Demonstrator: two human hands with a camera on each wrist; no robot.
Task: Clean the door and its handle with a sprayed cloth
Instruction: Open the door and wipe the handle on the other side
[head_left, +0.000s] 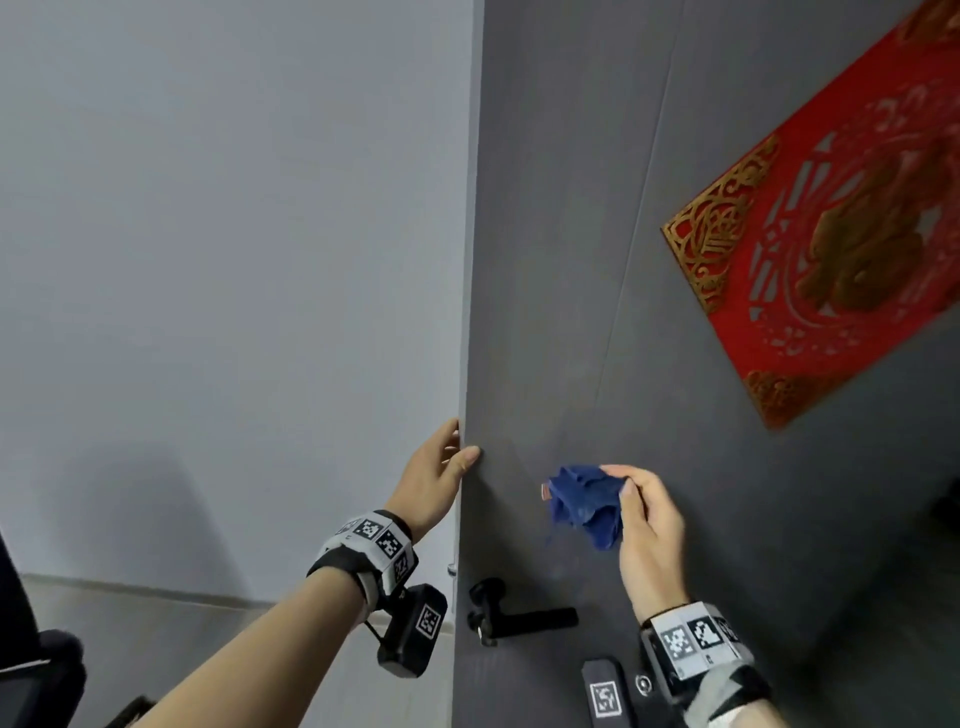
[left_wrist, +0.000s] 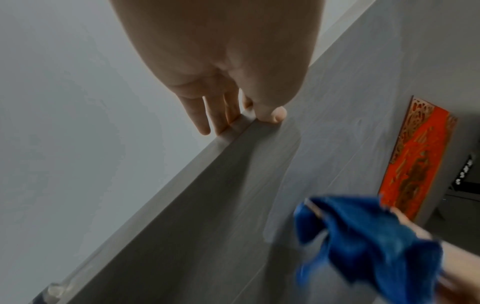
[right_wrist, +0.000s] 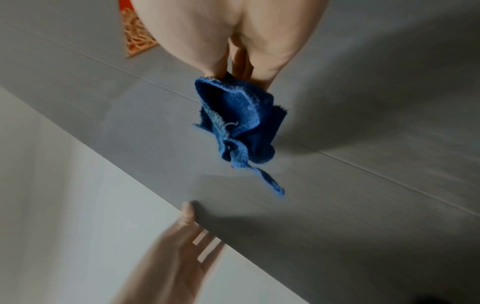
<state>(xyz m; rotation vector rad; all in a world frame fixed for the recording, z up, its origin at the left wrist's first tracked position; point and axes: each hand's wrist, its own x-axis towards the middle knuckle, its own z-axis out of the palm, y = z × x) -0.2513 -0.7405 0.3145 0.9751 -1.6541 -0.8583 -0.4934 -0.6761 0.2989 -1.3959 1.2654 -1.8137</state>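
The dark grey door stands ajar, its free edge running up the middle of the head view. My left hand pinches that edge, thumb on the front face and fingers behind it, as the left wrist view shows. My right hand holds a bunched blue cloth close to the door face; whether the cloth touches the door I cannot tell. A frayed corner of the cloth hangs loose. The black lever handle sits below the cloth, with nothing touching it.
A red and gold paper decoration is stuck on the door at upper right. A pale wall lies left of the door edge. A black chair stands at lower left. A round keyhole sits below the handle.
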